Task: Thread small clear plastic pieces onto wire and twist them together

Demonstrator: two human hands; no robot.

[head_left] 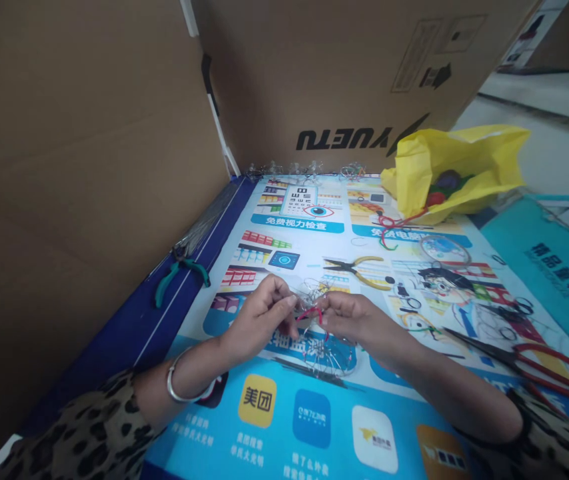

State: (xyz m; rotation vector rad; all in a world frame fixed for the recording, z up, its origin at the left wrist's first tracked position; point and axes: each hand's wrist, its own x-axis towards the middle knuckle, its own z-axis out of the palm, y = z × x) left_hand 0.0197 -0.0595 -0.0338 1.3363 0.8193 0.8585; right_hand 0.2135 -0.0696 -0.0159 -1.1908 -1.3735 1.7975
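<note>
A tangle of thin silvery wire (327,355) hangs between my two hands above the printed sheet. A narrow red cord (309,312) runs across it from one hand to the other. My left hand (264,313) pinches at the left end of the cord, thumb against forefinger. On the other side, my right hand (352,317) has its fingers closed on the red cord near the wire. The exact contact points are partly hidden by my fingers. Just beyond my hands lie yellow-handled pliers (357,268), jaws pointing left.
Teal-handled pliers (182,272) lie at the left edge. Red-handled scissors (524,360) rest at right, near a teal box lid (554,267). A yellow bag (414,177) holds coloured coils. Several wire pieces (309,171) line the back, before cardboard walls (284,80).
</note>
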